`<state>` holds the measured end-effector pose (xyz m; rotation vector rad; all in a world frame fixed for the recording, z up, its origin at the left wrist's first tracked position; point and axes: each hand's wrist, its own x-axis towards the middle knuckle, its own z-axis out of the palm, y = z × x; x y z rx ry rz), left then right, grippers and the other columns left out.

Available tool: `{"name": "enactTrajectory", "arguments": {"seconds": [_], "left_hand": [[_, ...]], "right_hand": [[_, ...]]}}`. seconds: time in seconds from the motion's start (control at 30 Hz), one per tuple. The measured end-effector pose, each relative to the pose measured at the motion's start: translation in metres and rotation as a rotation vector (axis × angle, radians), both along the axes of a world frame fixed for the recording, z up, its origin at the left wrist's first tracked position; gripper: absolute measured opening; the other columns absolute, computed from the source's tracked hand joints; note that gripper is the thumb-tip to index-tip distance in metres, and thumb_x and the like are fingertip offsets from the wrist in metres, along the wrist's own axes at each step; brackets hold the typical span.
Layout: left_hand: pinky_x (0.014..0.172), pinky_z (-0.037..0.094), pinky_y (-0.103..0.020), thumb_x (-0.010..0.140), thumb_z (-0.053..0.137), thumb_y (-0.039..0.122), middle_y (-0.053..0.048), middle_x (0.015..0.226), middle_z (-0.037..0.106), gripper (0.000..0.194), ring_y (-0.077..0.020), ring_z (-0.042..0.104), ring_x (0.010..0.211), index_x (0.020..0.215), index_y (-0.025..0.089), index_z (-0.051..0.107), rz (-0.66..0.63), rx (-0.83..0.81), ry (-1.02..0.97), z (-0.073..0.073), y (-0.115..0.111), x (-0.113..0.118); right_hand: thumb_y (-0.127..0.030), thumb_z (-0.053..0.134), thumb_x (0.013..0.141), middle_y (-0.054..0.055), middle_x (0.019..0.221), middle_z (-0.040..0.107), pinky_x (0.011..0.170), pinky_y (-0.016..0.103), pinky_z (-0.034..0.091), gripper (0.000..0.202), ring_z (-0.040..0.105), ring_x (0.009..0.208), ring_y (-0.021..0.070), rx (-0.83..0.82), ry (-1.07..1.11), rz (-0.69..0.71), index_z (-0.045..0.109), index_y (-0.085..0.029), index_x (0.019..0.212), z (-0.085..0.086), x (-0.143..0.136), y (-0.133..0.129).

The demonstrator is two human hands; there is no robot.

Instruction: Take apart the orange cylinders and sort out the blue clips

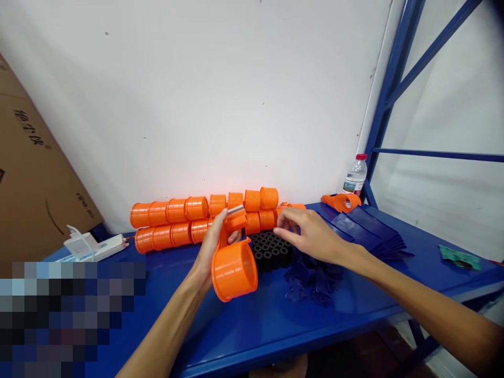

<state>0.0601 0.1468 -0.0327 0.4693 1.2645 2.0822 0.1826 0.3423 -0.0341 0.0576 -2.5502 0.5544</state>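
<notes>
My left hand [210, 244] is closed around the handle of an orange plastic part with a round cup [232, 273] at its lower end. A narrow grey strip [235, 210] lies along the part's upper end, by my thumb. My right hand [305, 231] hangs over a block of black tubes [270, 252], thumb and fingers curled together. Whether anything small is between those fingertips, I cannot tell. Under and beside the right hand lies a heap of small dark blue pieces [313, 281].
Two stacked rows of orange cups [169, 210] line the wall. Flat blue sheets [366, 231], another orange part [342, 202] and a water bottle [355, 176] stand to the right. A green wrapper [459, 257] lies near the right edge. A white power strip [106, 247] sits left.
</notes>
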Motion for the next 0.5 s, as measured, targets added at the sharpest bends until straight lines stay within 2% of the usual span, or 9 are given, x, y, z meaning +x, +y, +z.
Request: {"name": "enactTrajectory", "arguments": {"seconds": [0.1,0.17,0.27,0.33,0.43,0.5], "left_hand": [[0.041,0.030,-0.022,0.080,0.075,0.059,0.004,0.049,0.040,0.046,-0.0089,0.036,0.040,0.067,0.020,0.054,-0.104,-0.092,0.123,-0.005,0.003,0.005],[0.041,0.027,-0.023,0.081,0.074,0.060,0.004,0.047,0.040,0.047,-0.0086,0.034,0.040,0.066,0.019,0.056,-0.158,-0.129,0.192,-0.009,0.005,0.006],[0.042,0.023,-0.023,0.083,0.073,0.057,0.004,0.046,0.039,0.044,-0.0084,0.030,0.039,0.067,0.019,0.059,-0.231,-0.155,0.251,-0.011,0.006,0.004],[0.041,0.022,-0.024,0.082,0.075,0.053,0.004,0.046,0.040,0.041,-0.0082,0.029,0.038,0.066,0.019,0.059,-0.280,-0.161,0.249,-0.008,0.004,0.001],[0.040,0.025,-0.024,0.079,0.078,0.043,0.003,0.047,0.042,0.035,-0.0085,0.032,0.039,0.063,0.019,0.058,-0.327,-0.157,0.196,0.002,-0.006,-0.008],[0.041,0.033,-0.023,0.080,0.076,0.037,0.003,0.047,0.043,0.031,-0.0096,0.038,0.039,0.063,0.019,0.057,-0.231,-0.092,0.114,0.009,-0.016,-0.017]], "right_hand": [[-0.040,0.063,0.097,-0.003,0.071,0.058,0.061,0.027,0.030,0.030,0.049,0.064,0.0126,-0.048,0.041,-0.006,0.051,-0.020,0.078,0.009,-0.016,-0.009],[-0.042,0.061,0.098,-0.004,0.066,0.053,0.060,0.027,0.028,0.035,0.044,0.060,0.0113,-0.059,0.040,0.045,0.048,-0.020,0.074,0.011,-0.026,-0.013],[-0.036,0.056,0.098,-0.005,0.062,0.042,0.059,0.027,0.027,0.041,0.037,0.059,0.0104,-0.124,0.011,0.218,0.039,-0.020,0.064,0.013,-0.035,-0.013],[-0.034,0.055,0.097,-0.005,0.062,0.040,0.060,0.027,0.030,0.041,0.037,0.060,0.0105,-0.225,-0.057,0.343,0.038,-0.020,0.062,0.016,-0.036,-0.012],[-0.036,0.056,0.094,-0.002,0.070,0.051,0.065,0.027,0.039,0.037,0.046,0.067,0.0122,-0.367,-0.135,0.452,0.045,-0.019,0.062,0.027,-0.029,-0.011],[-0.033,0.054,0.093,0.003,0.086,0.062,0.070,0.029,0.043,0.033,0.054,0.076,0.0143,-0.405,-0.120,0.455,0.050,-0.019,0.064,0.035,-0.022,-0.010]]}}
